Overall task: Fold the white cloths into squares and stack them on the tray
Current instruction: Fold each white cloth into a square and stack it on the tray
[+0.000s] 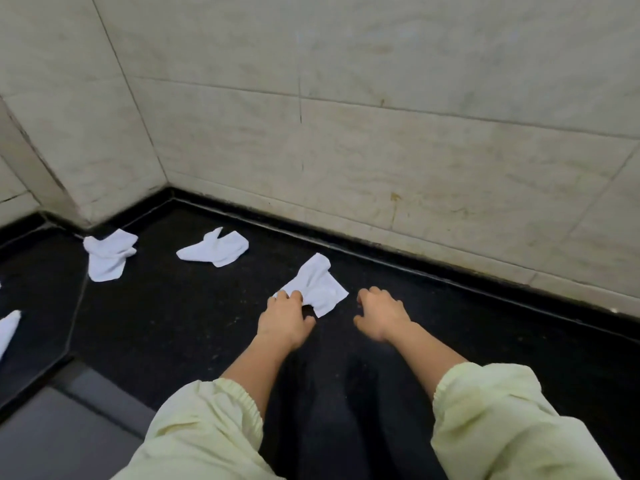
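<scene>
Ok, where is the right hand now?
Head view, centre-right: the right hand is over the black surface, just right of the crumpled white cloth that the left hand grips.

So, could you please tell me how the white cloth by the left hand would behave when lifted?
The cloth lies rumpled in soft folds, so it will probably droop limply. It looks thin, so likely light. Lifted by the corner at the left hand, it would probably hang unevenly.
</scene>
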`<action>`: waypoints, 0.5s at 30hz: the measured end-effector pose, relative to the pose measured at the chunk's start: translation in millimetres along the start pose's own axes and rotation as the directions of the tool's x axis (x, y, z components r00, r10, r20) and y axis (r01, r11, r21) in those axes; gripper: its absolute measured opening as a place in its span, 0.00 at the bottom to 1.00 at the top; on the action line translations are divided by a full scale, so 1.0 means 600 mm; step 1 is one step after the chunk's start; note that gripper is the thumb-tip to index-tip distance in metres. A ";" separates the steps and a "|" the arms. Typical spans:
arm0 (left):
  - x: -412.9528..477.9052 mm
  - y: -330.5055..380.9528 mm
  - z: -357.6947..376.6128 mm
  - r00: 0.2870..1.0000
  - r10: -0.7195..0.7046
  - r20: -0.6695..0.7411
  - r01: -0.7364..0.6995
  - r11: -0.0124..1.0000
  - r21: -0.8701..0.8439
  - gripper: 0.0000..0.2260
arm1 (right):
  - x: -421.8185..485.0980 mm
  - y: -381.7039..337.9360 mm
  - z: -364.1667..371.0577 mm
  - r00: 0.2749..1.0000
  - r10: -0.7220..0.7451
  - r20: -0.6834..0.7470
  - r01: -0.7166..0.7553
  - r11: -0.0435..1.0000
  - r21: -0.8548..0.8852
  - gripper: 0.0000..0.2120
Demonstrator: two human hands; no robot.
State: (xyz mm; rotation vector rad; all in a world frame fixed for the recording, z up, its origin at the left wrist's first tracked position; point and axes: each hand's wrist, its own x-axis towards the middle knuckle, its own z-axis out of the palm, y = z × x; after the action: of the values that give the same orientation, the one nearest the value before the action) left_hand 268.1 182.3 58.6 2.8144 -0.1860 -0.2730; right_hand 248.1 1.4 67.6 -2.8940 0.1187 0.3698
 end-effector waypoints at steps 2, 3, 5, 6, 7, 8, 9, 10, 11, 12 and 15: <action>0.031 -0.023 0.004 1.000 -0.011 0.022 0.011 1.000 -0.008 0.21 | 0.038 -0.010 0.014 1.000 0.007 0.022 -0.008 1.000 0.027 0.18; 0.046 -0.033 0.005 1.000 -0.013 0.029 0.013 1.000 -0.012 0.22 | 0.057 -0.015 0.020 0.999 0.011 0.032 -0.012 0.999 0.036 0.18; 0.076 -0.058 0.013 0.999 -0.029 0.038 0.030 0.999 -0.032 0.23 | 0.095 -0.025 0.035 0.997 0.021 0.068 -0.024 0.999 0.044 0.17; 0.086 -0.068 0.016 0.999 -0.035 0.040 0.037 0.998 -0.043 0.24 | 0.108 -0.029 0.041 0.997 0.027 0.075 -0.030 0.998 0.047 0.17; 0.094 -0.077 0.019 0.998 -0.039 0.041 0.041 0.998 -0.050 0.24 | 0.118 -0.032 0.047 0.997 0.032 0.075 -0.036 0.998 0.054 0.16; 0.107 -0.091 0.024 0.997 -0.052 0.054 0.055 0.997 -0.055 0.25 | 0.134 -0.037 0.056 0.996 0.038 0.077 -0.043 0.997 0.068 0.15; 0.118 -0.103 0.029 0.995 -0.069 0.072 0.073 0.996 -0.057 0.25 | 0.147 -0.042 0.065 0.996 0.042 0.079 -0.049 0.995 0.081 0.14; 0.126 -0.113 0.034 0.992 -0.082 0.091 0.087 0.995 -0.053 0.25 | 0.155 -0.046 0.073 0.996 0.044 0.081 -0.051 0.995 0.090 0.14; 0.131 -0.121 0.039 0.990 -0.090 0.109 0.095 0.994 -0.045 0.26 | 0.160 -0.049 0.078 0.996 0.044 0.079 -0.052 0.994 0.098 0.14; 0.138 -0.129 0.043 0.988 -0.094 0.121 0.100 0.994 -0.043 0.26 | 0.168 -0.053 0.084 0.996 0.046 0.075 -0.055 0.992 0.111 0.14; 0.161 -0.149 0.055 0.991 -0.079 0.104 0.086 0.994 -0.063 0.24 | 0.194 -0.063 0.097 0.997 0.065 0.031 -0.069 0.983 0.168 0.20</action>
State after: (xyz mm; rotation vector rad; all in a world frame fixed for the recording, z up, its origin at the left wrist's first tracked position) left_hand 363.9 242.1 -16.3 2.7469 -0.0804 -0.4332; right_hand 350.6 45.5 -9.3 -2.7217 0.2322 0.3882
